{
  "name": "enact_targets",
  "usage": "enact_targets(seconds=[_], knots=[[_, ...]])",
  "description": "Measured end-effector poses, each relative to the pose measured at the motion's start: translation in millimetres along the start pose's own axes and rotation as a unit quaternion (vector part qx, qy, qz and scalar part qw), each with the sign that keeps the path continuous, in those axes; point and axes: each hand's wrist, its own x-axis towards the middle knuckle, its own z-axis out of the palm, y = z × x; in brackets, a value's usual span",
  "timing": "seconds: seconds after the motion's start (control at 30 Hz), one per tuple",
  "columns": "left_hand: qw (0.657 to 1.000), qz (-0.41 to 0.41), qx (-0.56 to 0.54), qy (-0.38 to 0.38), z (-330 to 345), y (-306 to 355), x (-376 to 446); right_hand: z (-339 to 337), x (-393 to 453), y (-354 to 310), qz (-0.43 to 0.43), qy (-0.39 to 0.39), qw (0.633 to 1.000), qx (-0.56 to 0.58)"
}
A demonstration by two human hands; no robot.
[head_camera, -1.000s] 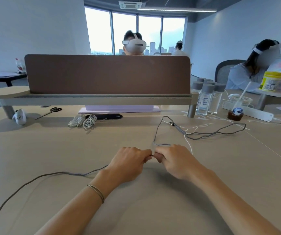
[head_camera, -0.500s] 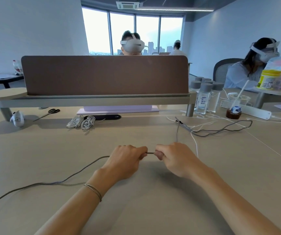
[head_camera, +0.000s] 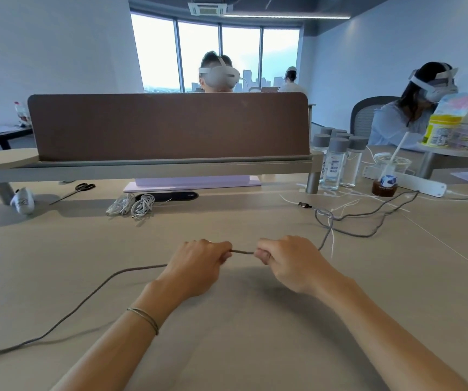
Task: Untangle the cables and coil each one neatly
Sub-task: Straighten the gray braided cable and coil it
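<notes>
A long grey cable (head_camera: pixel 242 252) runs across the beige table (head_camera: pixel 57 249). My left hand (head_camera: pixel 199 263) and my right hand (head_camera: pixel 286 261) each grip it, with a short taut stretch between them. To the left the cable trails off toward the near table edge. To the right it rises into a tangle with a thin white cable (head_camera: pixel 332 241), close to a dark plug (head_camera: pixel 304 205). Two coiled white cables (head_camera: pixel 134 205) lie farther back on the left.
A brown divider panel (head_camera: pixel 168 125) on a rail closes the back. Scissors (head_camera: pixel 81 188) and a small white object (head_camera: pixel 24 201) lie at back left. Several bottles (head_camera: pixel 336 162), a drink cup (head_camera: pixel 385 183) and a white power strip (head_camera: pixel 422 186) stand at back right. People sit beyond.
My hands have moved slightly apart, so more cable shows between them. The loop beyond my hands is gone, and the tangle and plug now lie farther right.
</notes>
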Motion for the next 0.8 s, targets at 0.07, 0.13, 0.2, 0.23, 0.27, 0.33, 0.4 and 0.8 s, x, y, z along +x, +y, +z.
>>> enact_targets(seconds=[0.07,0.13,0.2,0.23,0.27,0.33,0.4,0.8], knots=[[0.999,-0.042,-0.005,0.013,-7.3,-18.9,-4.3,-4.0,-1.3,10.4,0.018,0.012,1.000,0.004],[0.998,-0.054,-0.017,0.020,-8.4,-25.8,-9.5,-5.6,-2.5,13.4,0.024,0.019,1.000,0.005],[0.999,-0.033,-0.018,0.013,-2.8,-14.9,-9.5,-3.5,-2.9,6.7,0.015,0.022,1.000,-0.001],[1.000,-0.013,-0.015,0.004,2.2,-4.9,-7.6,-1.4,-2.6,0.8,0.006,0.017,1.000,-0.006],[1.000,0.012,-0.013,-0.007,7.4,6.5,-5.5,1.0,-2.5,-5.7,-0.007,0.008,1.000,-0.010],[0.998,0.055,-0.004,-0.027,13.1,22.8,-1.7,5.4,-2.0,-13.8,-0.027,-0.017,0.999,-0.012],[0.998,0.056,0.002,-0.020,9.1,19.6,1.7,1.8,-1.9,-11.8,-0.016,-0.021,1.000,-0.003],[0.998,0.055,0.014,0.009,5.5,14.2,2.6,4.5,-0.1,-11.7,-0.003,-0.007,1.000,0.007]])
